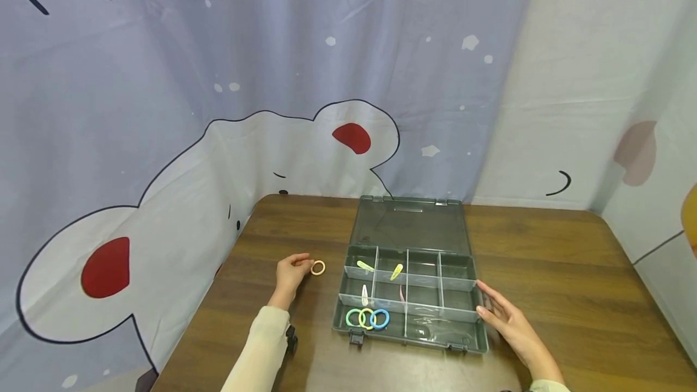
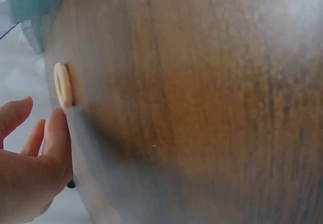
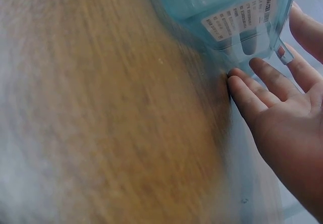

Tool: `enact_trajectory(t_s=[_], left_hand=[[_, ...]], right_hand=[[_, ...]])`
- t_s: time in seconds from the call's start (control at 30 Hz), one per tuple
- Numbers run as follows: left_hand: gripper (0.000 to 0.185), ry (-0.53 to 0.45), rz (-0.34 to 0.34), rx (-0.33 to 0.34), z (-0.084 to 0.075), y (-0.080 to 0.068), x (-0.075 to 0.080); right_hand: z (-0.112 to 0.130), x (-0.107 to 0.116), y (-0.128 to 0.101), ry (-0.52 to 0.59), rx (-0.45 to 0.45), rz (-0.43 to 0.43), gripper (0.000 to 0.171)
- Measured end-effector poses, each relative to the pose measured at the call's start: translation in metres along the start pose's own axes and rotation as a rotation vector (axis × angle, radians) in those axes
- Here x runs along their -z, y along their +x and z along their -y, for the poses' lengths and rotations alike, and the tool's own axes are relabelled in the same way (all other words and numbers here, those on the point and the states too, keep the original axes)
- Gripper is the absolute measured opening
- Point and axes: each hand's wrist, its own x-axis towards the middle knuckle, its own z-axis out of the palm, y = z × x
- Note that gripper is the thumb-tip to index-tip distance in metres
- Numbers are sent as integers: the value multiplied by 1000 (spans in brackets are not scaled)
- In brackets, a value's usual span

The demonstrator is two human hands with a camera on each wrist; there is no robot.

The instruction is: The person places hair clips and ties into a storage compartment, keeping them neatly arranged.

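Observation:
A peach hair tie (image 1: 323, 267) lies on the table left of a divided dark translucent box. My left hand (image 1: 291, 274) is at its left edge, one fingertip touching or almost touching the hair tie (image 2: 68, 85); the thumb stands apart from it. My right hand (image 1: 509, 325) rests its fingertips against the right side of the box (image 3: 237, 12), fingers fairly straight. Green (image 1: 347, 318), yellow (image 1: 367, 328) and blue (image 1: 387, 320) hair ties lie in the front left compartment. Two yellow snap clips (image 1: 397, 271), a pale clip (image 1: 365, 295) and a thin pink piece (image 1: 402, 293) occupy compartments behind.
The box's lid (image 1: 411, 222) lies folded back towards the curtain (image 1: 435, 77) behind the table. Small clear or pale items, too faint to tell, lie in the front right compartment (image 1: 435, 326). Wooden tabletop (image 1: 566, 271) extends on both sides of the box.

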Motion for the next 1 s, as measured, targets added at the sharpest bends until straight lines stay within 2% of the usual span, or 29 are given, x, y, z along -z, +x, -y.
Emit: enact_trajectory(t_s=[0.13,0.27,0.37,0.6,0.8,1.0], left_hand=[[30,101,-7,31,6,2,-2],[27,199,-1,32,8,2,-4],[23,231,-1,26,8,2,-6],[11,180,26,58,9,0,-10],[4,208,27,35,9,-1,-12],[4,198,45,48,9,-3,-11]], right_hand=[[0,-1,0,9,15,-2,58],[0,0,0,6,9,-6,57],[0,0,0,-3,-5,-6,57],[1,1,0,-10,-14,1,58],[2,0,-1,-9,-24,-2,58],[4,1,0,-10,-26,9,58]])
